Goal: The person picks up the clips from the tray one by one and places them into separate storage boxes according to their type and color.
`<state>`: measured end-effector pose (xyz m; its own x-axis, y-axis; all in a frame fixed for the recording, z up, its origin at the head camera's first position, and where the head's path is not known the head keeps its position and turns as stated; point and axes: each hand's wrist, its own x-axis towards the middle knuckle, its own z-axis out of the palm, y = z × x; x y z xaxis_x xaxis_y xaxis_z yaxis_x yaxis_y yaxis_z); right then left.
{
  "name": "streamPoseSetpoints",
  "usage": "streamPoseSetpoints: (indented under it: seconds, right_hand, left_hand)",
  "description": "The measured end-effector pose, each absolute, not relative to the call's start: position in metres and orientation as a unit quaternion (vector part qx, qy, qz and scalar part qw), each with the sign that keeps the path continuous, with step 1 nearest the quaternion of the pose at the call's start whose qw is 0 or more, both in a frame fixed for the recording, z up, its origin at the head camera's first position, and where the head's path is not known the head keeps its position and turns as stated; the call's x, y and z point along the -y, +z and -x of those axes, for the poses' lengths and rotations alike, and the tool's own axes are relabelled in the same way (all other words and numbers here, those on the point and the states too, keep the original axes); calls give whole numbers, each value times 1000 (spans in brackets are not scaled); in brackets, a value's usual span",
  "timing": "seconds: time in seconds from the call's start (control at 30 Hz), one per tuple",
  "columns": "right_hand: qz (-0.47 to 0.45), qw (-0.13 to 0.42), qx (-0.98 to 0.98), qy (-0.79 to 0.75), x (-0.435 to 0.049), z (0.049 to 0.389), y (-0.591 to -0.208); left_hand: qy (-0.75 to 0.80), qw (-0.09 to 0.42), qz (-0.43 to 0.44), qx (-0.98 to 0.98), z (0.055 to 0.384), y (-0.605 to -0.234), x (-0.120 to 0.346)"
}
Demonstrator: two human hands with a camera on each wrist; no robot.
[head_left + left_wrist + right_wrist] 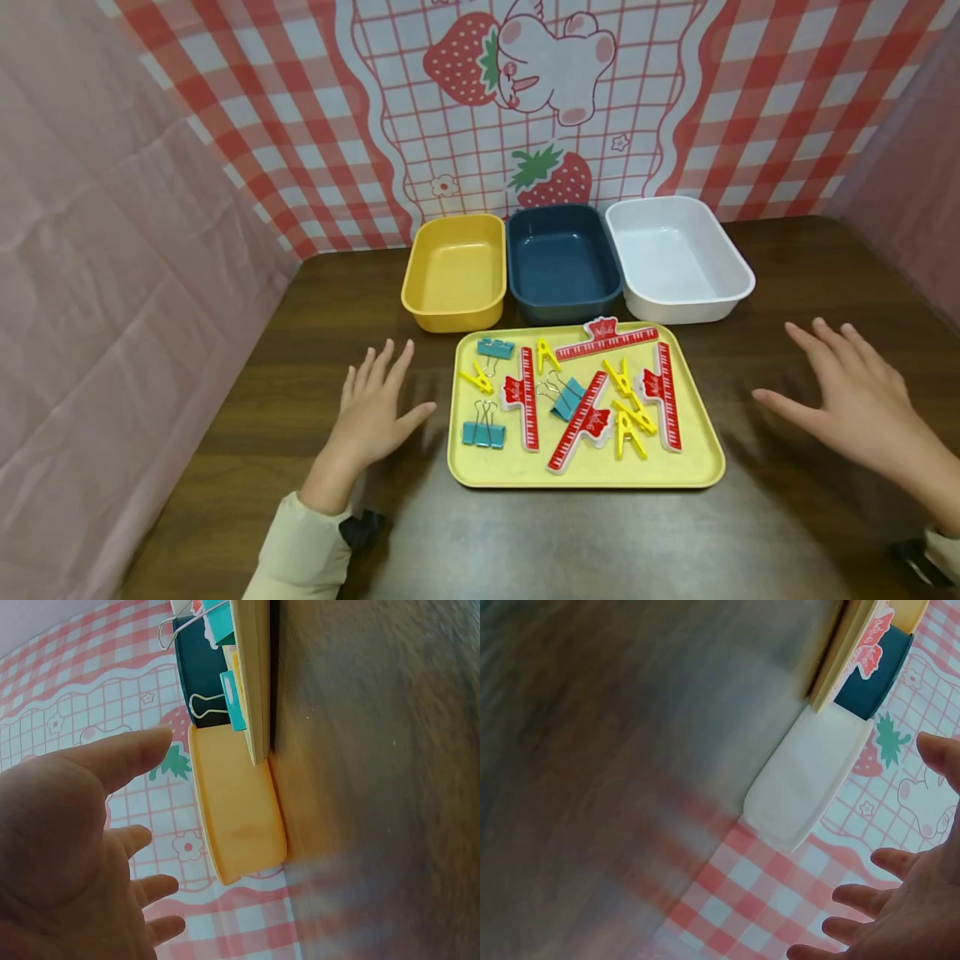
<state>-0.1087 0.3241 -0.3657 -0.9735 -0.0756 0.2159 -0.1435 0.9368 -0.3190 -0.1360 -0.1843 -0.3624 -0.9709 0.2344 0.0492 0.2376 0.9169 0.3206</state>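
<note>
A pale yellow tray (585, 473) lies on the table between the two hands. On it are several red clips with a piano-key pattern (529, 400), several small yellow clothespins (630, 435) and three teal binder clips (483, 435). My left hand (375, 417) is left of the tray, fingers spread and straight, holding nothing. To the tray's right, my right hand (855, 400) has its fingers extended and apart, also with nothing in it. Both wrist views show the bare palms and outstretched fingers.
Behind the tray stand three bins side by side: yellow (454, 321), dark blue (564, 310) and white (686, 310). A red checked cloth with strawberries (330, 100) hangs behind them. Pink cloth (135, 250) borders the left side of the brown table (300, 350).
</note>
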Motion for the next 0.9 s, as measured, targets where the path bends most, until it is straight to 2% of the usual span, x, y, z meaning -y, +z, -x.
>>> streamPoseSetpoints:
  seconds: [0.2,0.37,0.9]
  right_hand:
    - [-73,113,976,172,-316,113,-362]
    - [-79,101,976,175,-307,116,-359]
    - [-113,88,968,208,-282,128,-354]
  left_hand:
    - [-181,9,138,974,138,-364,183]
    - [-197,2,155,968,142,-365,182]
    - [-321,-66,168,930,163,-368,174]
